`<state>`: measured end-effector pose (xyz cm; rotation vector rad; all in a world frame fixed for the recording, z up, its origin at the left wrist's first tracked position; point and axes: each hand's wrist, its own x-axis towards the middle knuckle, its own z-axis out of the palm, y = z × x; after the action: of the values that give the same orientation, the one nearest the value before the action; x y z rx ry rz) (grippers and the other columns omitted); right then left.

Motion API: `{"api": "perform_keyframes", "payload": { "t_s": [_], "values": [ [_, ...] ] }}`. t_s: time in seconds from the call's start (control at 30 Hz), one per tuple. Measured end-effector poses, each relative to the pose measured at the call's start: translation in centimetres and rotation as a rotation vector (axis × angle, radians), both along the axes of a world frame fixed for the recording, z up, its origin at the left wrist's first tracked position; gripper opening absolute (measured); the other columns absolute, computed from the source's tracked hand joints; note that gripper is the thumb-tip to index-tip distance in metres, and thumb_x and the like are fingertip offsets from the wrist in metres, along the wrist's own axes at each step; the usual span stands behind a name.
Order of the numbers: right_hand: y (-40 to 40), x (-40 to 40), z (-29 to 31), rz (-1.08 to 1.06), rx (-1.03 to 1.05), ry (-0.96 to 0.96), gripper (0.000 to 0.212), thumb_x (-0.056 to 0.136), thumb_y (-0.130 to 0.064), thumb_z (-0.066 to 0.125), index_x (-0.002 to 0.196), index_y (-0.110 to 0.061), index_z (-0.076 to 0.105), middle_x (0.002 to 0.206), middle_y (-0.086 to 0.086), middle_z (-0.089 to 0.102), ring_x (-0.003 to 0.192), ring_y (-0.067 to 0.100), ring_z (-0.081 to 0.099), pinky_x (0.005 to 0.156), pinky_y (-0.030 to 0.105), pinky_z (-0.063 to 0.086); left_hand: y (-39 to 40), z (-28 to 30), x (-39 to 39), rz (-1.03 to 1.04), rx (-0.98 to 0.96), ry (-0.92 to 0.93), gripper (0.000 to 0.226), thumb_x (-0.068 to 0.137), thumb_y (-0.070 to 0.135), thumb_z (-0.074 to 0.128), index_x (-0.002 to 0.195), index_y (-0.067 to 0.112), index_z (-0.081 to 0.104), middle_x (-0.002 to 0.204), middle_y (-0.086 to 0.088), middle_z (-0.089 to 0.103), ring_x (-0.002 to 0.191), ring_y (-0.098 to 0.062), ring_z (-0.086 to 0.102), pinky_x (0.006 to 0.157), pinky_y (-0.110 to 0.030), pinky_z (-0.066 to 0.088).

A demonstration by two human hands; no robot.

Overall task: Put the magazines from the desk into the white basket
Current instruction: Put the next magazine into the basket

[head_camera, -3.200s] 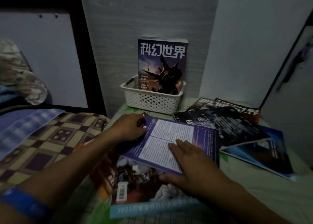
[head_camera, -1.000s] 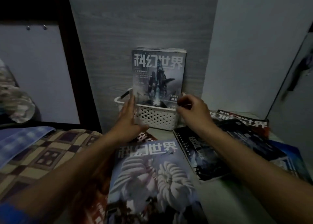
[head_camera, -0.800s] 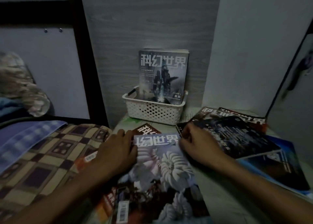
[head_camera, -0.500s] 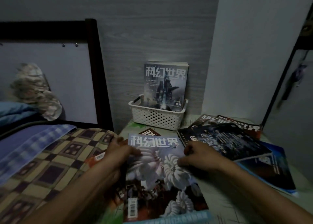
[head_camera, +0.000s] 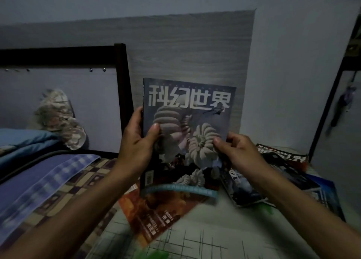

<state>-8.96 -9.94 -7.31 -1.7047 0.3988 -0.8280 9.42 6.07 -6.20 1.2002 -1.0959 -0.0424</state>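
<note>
I hold a magazine (head_camera: 187, 110) with white spiral shapes on its cover upright in the air, cover facing me. My left hand (head_camera: 136, 141) grips its left edge, thumb on the cover. My right hand (head_camera: 234, 149) pinches its lower right edge. The raised magazine hides the white basket behind it. An orange-red magazine (head_camera: 156, 211) lies flat on the desk under my hands. A stack of dark magazines (head_camera: 273, 176) lies on the desk to the right.
A bed with a checked blanket (head_camera: 64, 184) and blue cloth borders the desk on the left, with a black bed frame (head_camera: 122, 82) behind. Grey wood-grain panel and wall stand behind the desk. The desk cover (head_camera: 214, 235) has a line pattern.
Both hands have lifted the spiral-cover magazine off the desk and stood it upright in front of the basket. The orange-red magazine beneath it is now uncovered.
</note>
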Motion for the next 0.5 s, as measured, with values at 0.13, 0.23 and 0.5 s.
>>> {"api": "perform_keyframes", "payload": {
  "t_s": [0.13, 0.23, 0.5],
  "values": [
    [-0.3, 0.8, -3.9, -0.06, -0.062, 0.133, 0.024, 0.097, -0.013, 0.057, 0.118, -0.02, 0.063, 0.103, -0.004, 0.074, 0.094, 0.015, 0.071, 0.076, 0.028, 0.056, -0.6, -3.9, 1.6, 0.179, 0.29, -0.073, 0.029, 0.101, 0.023, 0.05, 0.127, 0.036, 0.046, 0.118, 0.016, 0.061, 0.111, -0.001, 0.058, 0.087, -0.02, 0.047],
    [-0.9, 0.8, -6.2, -0.098, -0.044, 0.144, 0.022, 0.097, -0.013, 0.057, 0.115, -0.021, 0.065, 0.097, -0.001, 0.076, 0.078, 0.014, 0.072, 0.063, 0.029, 0.055, 0.1, -8.6, 2.2, 0.275, 0.46, -0.12, 0.029, 0.099, 0.02, 0.052, 0.126, 0.03, 0.053, 0.117, 0.004, 0.064, 0.109, -0.013, 0.061, 0.084, -0.025, 0.049],
    [-5.0, 3.6, 0.2, -0.364, -0.124, -0.107, 0.006, 0.09, -0.015, 0.067, 0.088, -0.02, 0.065, 0.064, -0.003, 0.071, 0.05, 0.015, 0.064, 0.048, 0.032, 0.052, -5.9, -3.1, 5.5, 0.35, 0.186, -0.025, 0.026, 0.091, 0.011, 0.066, 0.114, 0.024, 0.067, 0.099, 0.008, 0.068, 0.087, -0.005, 0.064, 0.07, -0.021, 0.052]
  ]
}}
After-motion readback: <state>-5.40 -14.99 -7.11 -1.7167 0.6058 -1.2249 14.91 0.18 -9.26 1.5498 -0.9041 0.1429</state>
